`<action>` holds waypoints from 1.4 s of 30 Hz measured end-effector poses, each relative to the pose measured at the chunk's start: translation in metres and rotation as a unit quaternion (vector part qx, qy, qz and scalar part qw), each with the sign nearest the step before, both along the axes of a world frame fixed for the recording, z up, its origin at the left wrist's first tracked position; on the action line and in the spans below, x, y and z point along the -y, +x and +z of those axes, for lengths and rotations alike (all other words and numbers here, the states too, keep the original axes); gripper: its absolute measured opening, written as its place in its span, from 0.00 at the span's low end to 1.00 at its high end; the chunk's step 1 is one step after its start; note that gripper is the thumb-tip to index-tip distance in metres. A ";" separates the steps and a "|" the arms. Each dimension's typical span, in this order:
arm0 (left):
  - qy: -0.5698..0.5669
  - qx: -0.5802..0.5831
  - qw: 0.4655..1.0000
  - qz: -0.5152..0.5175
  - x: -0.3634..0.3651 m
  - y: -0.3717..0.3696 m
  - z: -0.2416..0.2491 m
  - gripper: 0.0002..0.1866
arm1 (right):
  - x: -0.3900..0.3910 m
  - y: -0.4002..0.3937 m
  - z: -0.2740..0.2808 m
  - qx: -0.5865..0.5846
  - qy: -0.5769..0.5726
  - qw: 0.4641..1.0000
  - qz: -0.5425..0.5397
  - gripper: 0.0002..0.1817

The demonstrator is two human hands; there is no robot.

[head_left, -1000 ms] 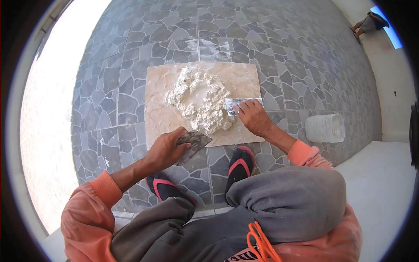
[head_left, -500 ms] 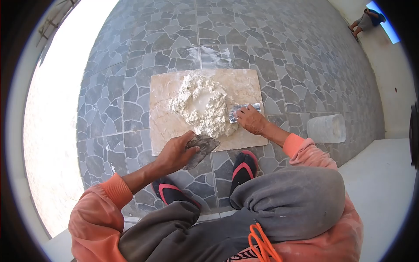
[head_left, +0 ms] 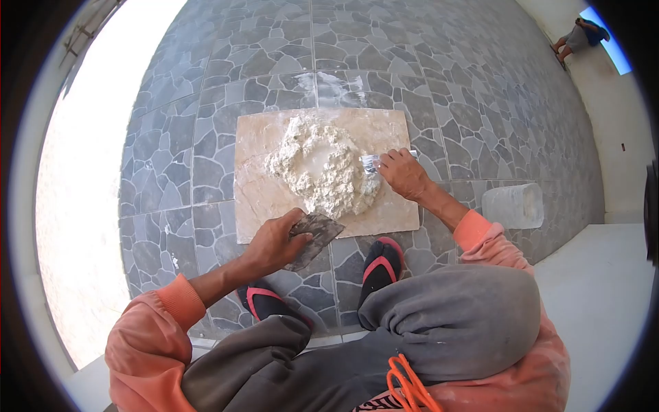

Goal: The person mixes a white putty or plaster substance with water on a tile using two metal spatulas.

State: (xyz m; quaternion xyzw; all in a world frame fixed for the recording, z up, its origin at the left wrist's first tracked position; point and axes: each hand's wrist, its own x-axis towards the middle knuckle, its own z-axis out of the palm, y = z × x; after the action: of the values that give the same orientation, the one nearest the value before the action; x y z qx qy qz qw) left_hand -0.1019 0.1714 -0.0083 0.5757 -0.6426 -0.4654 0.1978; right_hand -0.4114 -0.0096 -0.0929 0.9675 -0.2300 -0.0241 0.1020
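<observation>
A lumpy heap of white, plaster-like paste [head_left: 322,168] lies on a beige square tile [head_left: 257,199], with a smooth hollow in its middle. My left hand [head_left: 276,240] is closed around a dark, smeared flat scraper blade [head_left: 314,237], held at the tile's near edge just below the heap. At the heap's right side, my right hand [head_left: 403,173] grips a shiny metal scraper [head_left: 371,163]. Its blade edge meets or nearly touches the paste; my fingers cover much of it.
Grey stone-patterned floor [head_left: 254,41] surrounds the tile, with white smears [head_left: 333,86] beyond it. A translucent plastic container [head_left: 513,206] stands at the right. My sandalled feet [head_left: 381,268] are close to the tile's near edge. Another person [head_left: 580,38] is at the far upper right.
My right hand has shifted slightly up and right, and the metal scraper has turned so that less of its face shows. My left hand and its scraper have barely moved.
</observation>
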 end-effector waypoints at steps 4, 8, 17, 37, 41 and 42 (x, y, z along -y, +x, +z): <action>0.002 0.000 1.000 -0.013 0.004 0.002 -0.003 0.13 | 0.003 0.003 -0.023 0.008 -0.017 1.000 0.003 0.09; -0.006 -0.012 1.000 0.004 0.006 0.000 0.003 0.13 | -0.005 -0.025 -0.018 0.117 0.134 0.978 -0.108 0.08; 0.021 0.002 1.000 0.002 0.003 0.014 -0.008 0.16 | -0.088 -0.069 -0.061 0.324 0.458 0.587 -0.583 0.30; -0.007 -0.014 1.000 -0.012 0.010 0.002 -0.002 0.14 | 0.002 0.026 0.011 0.227 0.279 0.835 -0.416 0.15; -0.007 -0.003 1.000 -0.001 0.014 0.004 -0.004 0.14 | -0.003 0.004 -0.016 0.142 0.131 0.945 -0.262 0.13; -0.011 -0.004 1.000 0.000 0.015 0.005 -0.005 0.14 | -0.010 -0.005 -0.030 0.126 0.084 0.969 -0.195 0.13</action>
State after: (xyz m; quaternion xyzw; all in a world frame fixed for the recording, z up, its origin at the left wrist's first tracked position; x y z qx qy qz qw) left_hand -0.0972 0.1567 -0.0137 0.5717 -0.6467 -0.4603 0.2073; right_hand -0.4163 0.0001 -0.1225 0.9042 -0.4227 0.0593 -0.0157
